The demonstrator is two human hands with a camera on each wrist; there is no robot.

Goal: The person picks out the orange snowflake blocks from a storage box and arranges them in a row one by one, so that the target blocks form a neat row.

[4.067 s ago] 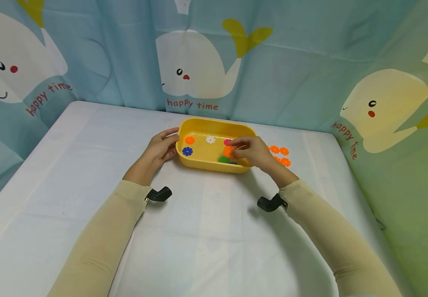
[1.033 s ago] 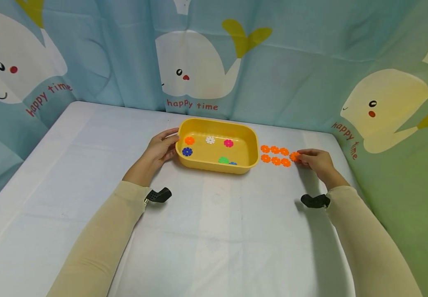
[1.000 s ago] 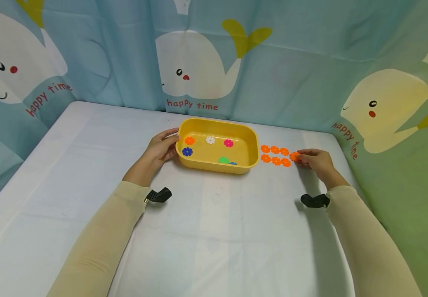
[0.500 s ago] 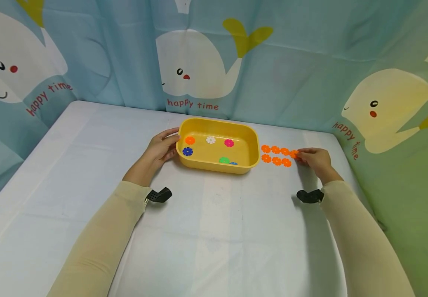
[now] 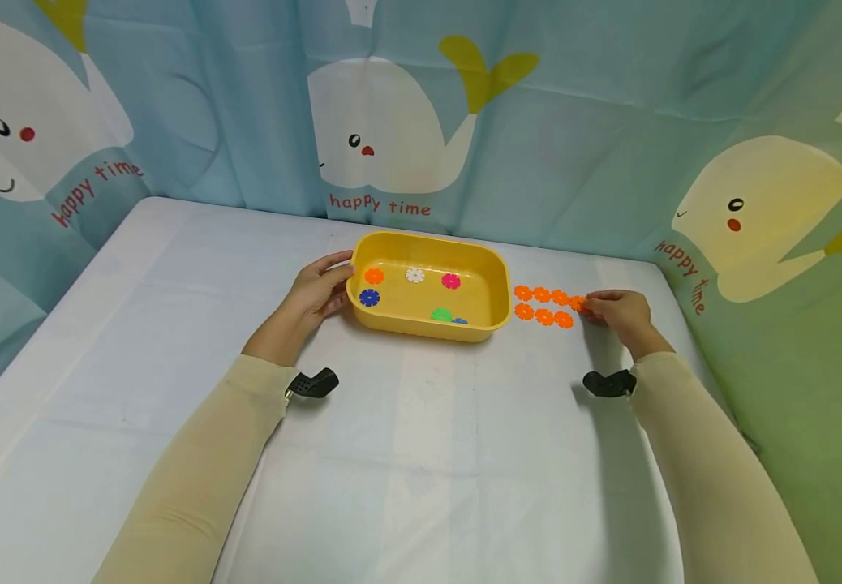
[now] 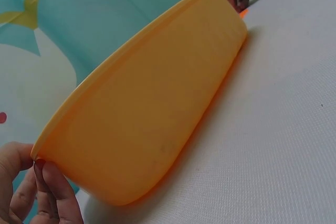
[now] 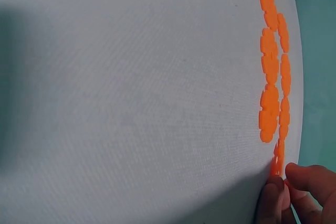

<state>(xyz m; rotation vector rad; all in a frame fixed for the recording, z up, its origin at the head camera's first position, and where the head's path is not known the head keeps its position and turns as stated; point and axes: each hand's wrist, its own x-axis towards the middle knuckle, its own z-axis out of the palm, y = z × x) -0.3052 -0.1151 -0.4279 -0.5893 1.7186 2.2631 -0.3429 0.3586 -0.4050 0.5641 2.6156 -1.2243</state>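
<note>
My left hand point(image 5: 315, 290) grips the left end of a yellow plastic basin point(image 5: 428, 327), thumb and fingers pinching its rim in the left wrist view. Inside lie flower-shaped plastic discs: an orange disc point(image 5: 374, 276), a dark blue disc point(image 5: 369, 298), a white disc point(image 5: 414, 276), a pink disc point(image 5: 451, 281), a green disc point(image 5: 441, 314) and a partly hidden blue one. Right of the basin, my right hand point(image 5: 621, 315) pinches an orange snowflake disc point(image 7: 279, 158) at the right end of the back row. Its fingertips cover part of that disc.
Two rows of orange discs point(image 5: 543, 317) lie flat on the white table point(image 5: 421, 454) between basin and right hand. A blue curtain point(image 5: 596, 162) with whale prints hangs behind the table's back edge.
Earlier the right hand was in the basin at an orange disc. It then carried that disc right, and brought it slightly left and back against the back row. The left hand stays put.
</note>
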